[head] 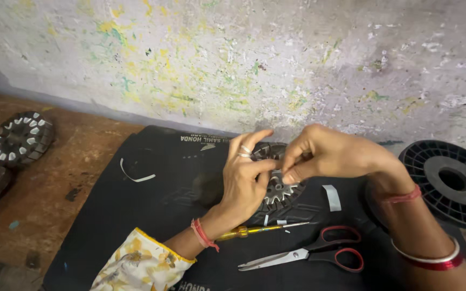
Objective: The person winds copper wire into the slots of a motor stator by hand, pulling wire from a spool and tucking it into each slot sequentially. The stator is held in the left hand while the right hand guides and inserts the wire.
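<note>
A round black slotted metal core (278,189) with white paper liners in its slots stands tilted on a black mat (152,215). My left hand (244,180), with rings on two fingers, grips the core's left side. My right hand (319,153) pinches a small white paper strip at the core's top edge, fingertips meeting the left thumb. Much of the core is hidden behind both hands.
Red-handled scissors (311,253) and a yellow-handled screwdriver (254,230) lie on the mat below my hands. Loose white paper strips (331,197) lie nearby. A black empty spool (451,180) sits at the right. Another slotted core (20,138) rests on the wooden bench at the left. A paint-flecked wall stands behind.
</note>
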